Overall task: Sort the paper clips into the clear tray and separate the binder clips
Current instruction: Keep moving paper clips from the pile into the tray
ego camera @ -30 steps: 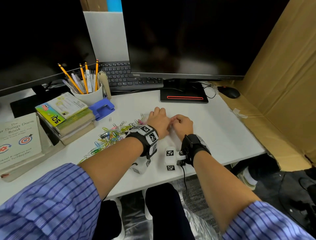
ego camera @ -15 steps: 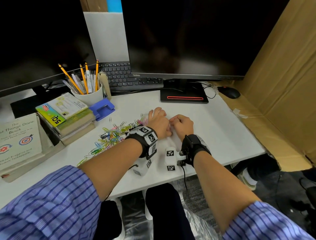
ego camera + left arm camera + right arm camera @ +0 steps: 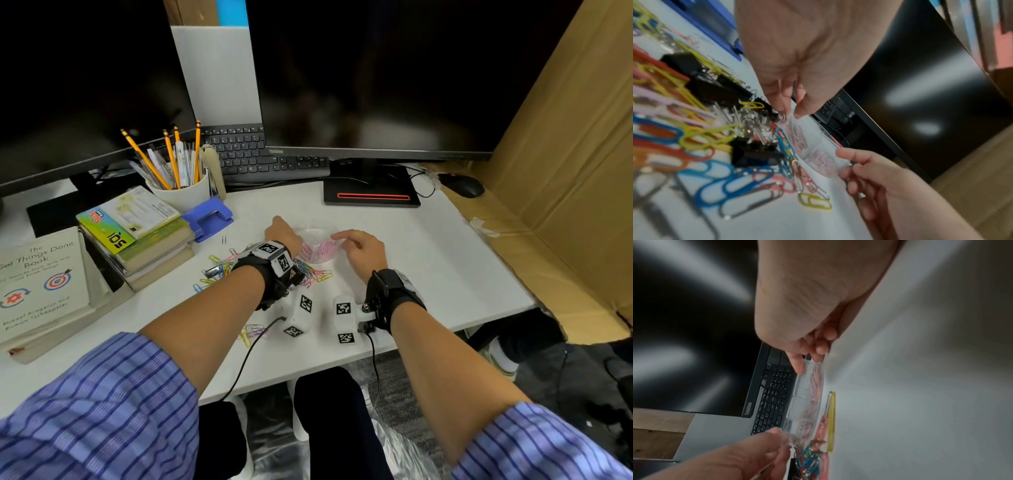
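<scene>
Both hands on the clear tray (image 3: 317, 245), mid desk (image 3: 428, 260), just in front of the monitor stand (image 3: 371, 192). Left hand (image 3: 282, 236) pinches the tray's left rim between thumb and fingertips (image 3: 800, 112); right hand (image 3: 363, 248) pinches the right rim, thumb on top, other fingers curled under. In the right wrist view the tray looks tilted, rim lifted off the desk. Tray holds a bunch of pink paper clips (image 3: 317, 250), visible through the clear wall.

Loose coloured paper clips (image 3: 219, 270) spread on the desk left of and nearer than the tray: yellow, blue, red, orange, pink, some bare metal. A few touch or lie just beside the tray's near left edge. A small separate group (image 3: 251, 334) lies near the desk's near edge, under the left forearm. One lone clip (image 3: 224, 239) sits further back, near the blue hole punch (image 3: 209, 219).

Black binder clips (image 3: 715, 91) are mixed in the pile, left of the tray, silver handles sticking out; another (image 3: 754, 154) is closer, among blue and yellow clips. Not separated.

Far left: white cup (image 3: 183, 193) with pencils and pens, stack of books (image 3: 144, 246) with a sticky-note pack on top, another book (image 3: 37, 281) at the left edge. Keyboard (image 3: 260, 156) behind, mouse (image 3: 462, 186) far right, cardboard (image 3: 565, 171) along the right side.
</scene>
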### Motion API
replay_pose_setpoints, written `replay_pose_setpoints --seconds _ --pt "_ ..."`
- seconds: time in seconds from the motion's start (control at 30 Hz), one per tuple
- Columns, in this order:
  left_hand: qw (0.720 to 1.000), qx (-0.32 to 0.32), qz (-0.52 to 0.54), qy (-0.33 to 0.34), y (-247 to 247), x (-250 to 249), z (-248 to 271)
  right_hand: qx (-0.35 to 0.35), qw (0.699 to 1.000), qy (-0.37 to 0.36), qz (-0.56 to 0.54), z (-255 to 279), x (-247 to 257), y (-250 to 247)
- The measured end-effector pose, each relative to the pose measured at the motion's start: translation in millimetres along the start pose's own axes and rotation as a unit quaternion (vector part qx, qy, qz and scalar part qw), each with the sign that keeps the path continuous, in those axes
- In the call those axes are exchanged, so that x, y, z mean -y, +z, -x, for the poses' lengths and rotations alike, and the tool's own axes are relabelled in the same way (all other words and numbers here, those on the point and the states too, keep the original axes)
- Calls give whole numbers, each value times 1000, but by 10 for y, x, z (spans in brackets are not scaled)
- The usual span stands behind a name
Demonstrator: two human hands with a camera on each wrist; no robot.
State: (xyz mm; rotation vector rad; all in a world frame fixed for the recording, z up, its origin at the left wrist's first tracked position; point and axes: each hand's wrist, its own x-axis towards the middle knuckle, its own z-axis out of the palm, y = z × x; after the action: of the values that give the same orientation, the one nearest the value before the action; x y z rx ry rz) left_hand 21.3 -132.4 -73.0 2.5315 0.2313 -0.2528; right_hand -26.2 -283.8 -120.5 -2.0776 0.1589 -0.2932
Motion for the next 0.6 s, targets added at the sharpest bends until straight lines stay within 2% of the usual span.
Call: replay_pose_setpoints --seconds 0.2,0.33,0.47,0.6 --pt "998 4 7 65 -47 -22 36 -51 998 5 -22 0 -22 -17" --pt "994 8 11 110 -220 220 56 -79 994 49 -58 10 17 -41" --pt "996 19 12 86 -492 610 86 -75 981 109 -145 -12 146 -32" --pt "997 50 -44 42 -694 863 150 -22 985 57 -161 -15 541 108"
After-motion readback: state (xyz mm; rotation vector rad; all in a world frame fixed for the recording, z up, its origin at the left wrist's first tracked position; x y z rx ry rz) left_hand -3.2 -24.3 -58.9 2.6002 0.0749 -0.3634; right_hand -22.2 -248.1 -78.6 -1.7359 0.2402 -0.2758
